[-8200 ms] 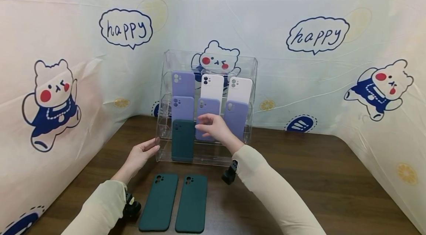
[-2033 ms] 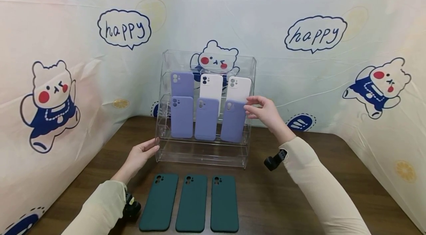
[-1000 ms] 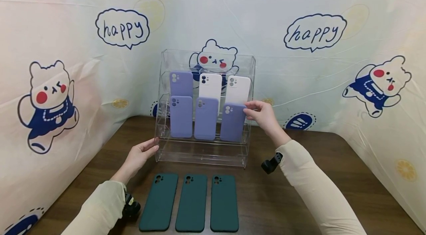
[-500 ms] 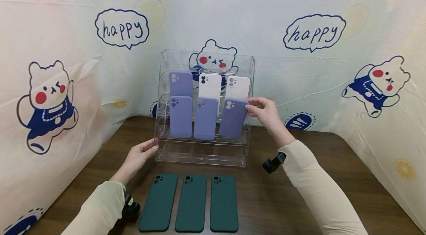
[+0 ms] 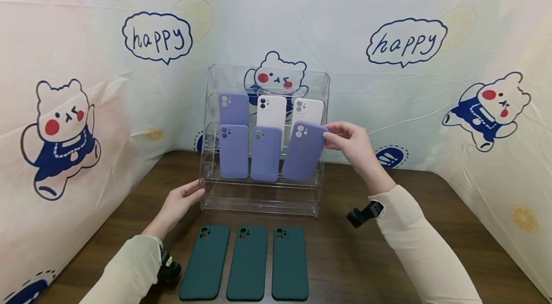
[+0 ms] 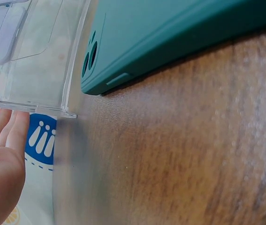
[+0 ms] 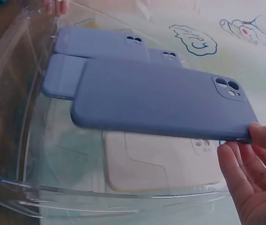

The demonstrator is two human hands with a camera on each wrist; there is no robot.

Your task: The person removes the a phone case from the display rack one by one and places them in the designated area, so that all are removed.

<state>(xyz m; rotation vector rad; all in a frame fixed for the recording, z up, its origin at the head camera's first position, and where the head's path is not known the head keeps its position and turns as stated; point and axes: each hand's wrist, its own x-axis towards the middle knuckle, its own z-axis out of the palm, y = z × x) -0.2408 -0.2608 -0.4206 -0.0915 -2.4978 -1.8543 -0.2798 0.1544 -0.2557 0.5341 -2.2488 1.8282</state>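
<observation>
My right hand [image 5: 355, 143] pinches the upper right corner of a purple phone case [image 7: 156, 98] between thumb and fingers. That case leans to the right, in front of a white phone case [image 5: 308, 106] in the clear acrylic display stand [image 5: 260, 196]. In the right wrist view it stands out from the other cases behind it. My left hand [image 5: 178, 203] grips the stand's left side edge, with thumb in front and fingers behind in the left wrist view. Two more purple cases [image 5: 234, 153] share the same tier.
A purple case [image 5: 233, 105] and another white case [image 5: 271, 107] stand in the tier above. Three dark green phone cases [image 5: 247, 263] lie side by side on the wooden table [image 5: 366, 265], before the stand. A printed curtain [image 5: 323, 21] surrounds the table.
The green case in the stand's bottom tier now lies on the table, right of the other two. My right hand has taken the right purple case and lifted it, tilting right; the left hand stays.
</observation>
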